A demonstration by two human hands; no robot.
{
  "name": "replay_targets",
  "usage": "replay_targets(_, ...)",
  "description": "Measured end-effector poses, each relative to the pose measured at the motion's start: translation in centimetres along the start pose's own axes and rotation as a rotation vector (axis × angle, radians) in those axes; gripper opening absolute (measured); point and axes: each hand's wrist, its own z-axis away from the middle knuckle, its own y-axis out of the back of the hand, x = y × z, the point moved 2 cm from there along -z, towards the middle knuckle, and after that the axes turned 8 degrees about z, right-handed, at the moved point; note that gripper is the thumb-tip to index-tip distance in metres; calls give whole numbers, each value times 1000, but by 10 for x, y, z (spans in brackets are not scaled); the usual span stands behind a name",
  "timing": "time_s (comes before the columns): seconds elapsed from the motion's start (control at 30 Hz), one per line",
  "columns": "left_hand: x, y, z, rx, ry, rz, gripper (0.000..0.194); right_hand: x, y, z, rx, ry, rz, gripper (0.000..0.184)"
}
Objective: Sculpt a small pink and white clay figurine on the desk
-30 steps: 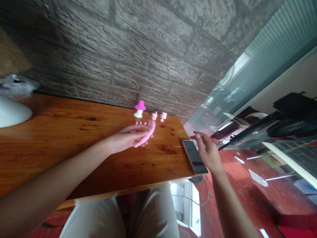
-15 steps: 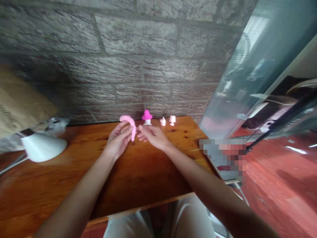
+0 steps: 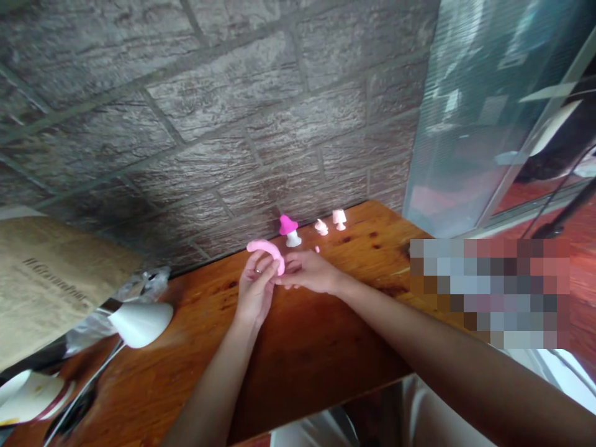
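A smooth pink curved piece (image 3: pixel 266 248), arched like a hook, is held in my left hand (image 3: pixel 256 288), which wears a ring. My right hand (image 3: pixel 310 270) comes in from the other side, fingers pinched together at the lower end of this piece; what lies between them is hidden. Just behind my hands stands a small mushroom figure (image 3: pixel 289 230) with a bright pink cap and white stem. Farther right are a small pale pink figure (image 3: pixel 321 227) and a tiny pale pink lamp figure (image 3: pixel 339 219). One small pink bit (image 3: pixel 317 249) lies by my right hand.
The wooden table (image 3: pixel 200 372) meets a stone-block wall (image 3: pixel 223 124). At left are a white lamp head (image 3: pixel 142 324), a brown paper bag (image 3: pixel 60 279), clear plastic (image 3: pixel 153 284) and a white cup (image 3: pixel 30 394). A glass panel (image 3: pixel 447 124) stands beyond the right end.
The view has turned and tilted, bringing the cup into sight. My right hand has closed up to the lower end of the pink curved piece, and the small pink bit now shows.
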Motion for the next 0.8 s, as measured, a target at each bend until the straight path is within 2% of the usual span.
replay_targets(0.17,3,6,-2,93,3,-27,37,-3,2,0,6,14,41,21)
replay_targets(0.27,3,17,-5,140,-20,-208,30,-7,4,0,63,24,79,16)
replay_targets(0.4,7,31,-6,251,-290,-555,24,-9,4,1,116,3,100,13)
replay_targets(0.47,9,34,-6,292,-404,-641,31,-11,3,2,106,-4,98,12)
replay_targets(0.53,9,34,-6,254,-412,-653,48,-15,1,3,67,0,92,13)
replay_targets(0.6,7,33,-8,191,-370,-644,56,-19,0,5,21,25,80,12)
replay_targets(0.8,-1,34,-12,107,-327,-648,40,-24,2,5,-50,62,43,14)
